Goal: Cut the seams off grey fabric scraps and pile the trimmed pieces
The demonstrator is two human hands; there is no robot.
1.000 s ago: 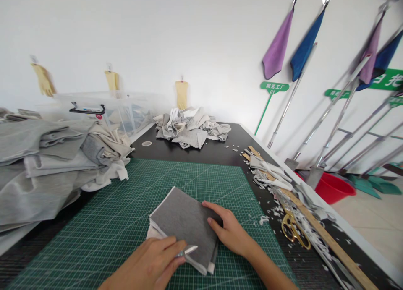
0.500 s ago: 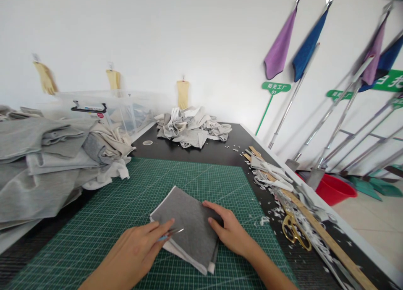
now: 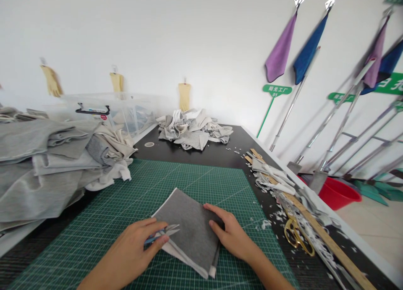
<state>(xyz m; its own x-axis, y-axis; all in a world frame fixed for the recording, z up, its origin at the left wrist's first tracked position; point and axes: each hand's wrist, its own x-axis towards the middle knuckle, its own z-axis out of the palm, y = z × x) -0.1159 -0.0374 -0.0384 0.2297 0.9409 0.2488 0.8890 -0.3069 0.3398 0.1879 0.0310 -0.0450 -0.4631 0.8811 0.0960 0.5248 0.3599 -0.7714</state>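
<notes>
Snips (image 3: 169, 230) x1 in L hand (image 3: 137, 240) fingers (image 3: 155, 227); R hand (image 3: 232, 232) fingers (image 3: 218, 212) apart on 1 gray cloth bundle (image 3: 190, 225)

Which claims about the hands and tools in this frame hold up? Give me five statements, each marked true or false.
1. Gold-handled scissors lie right of the green cutting mat. True.
2. The right hand holds those scissors. False: it touches the folded gray cloth.
3. The left hand holds blue-handled snips. True.
4. The red bucket sits on the mat. False: the bucket is beyond the right edge of the table.
5. Yellow gloves hang on the wall. True.
</notes>
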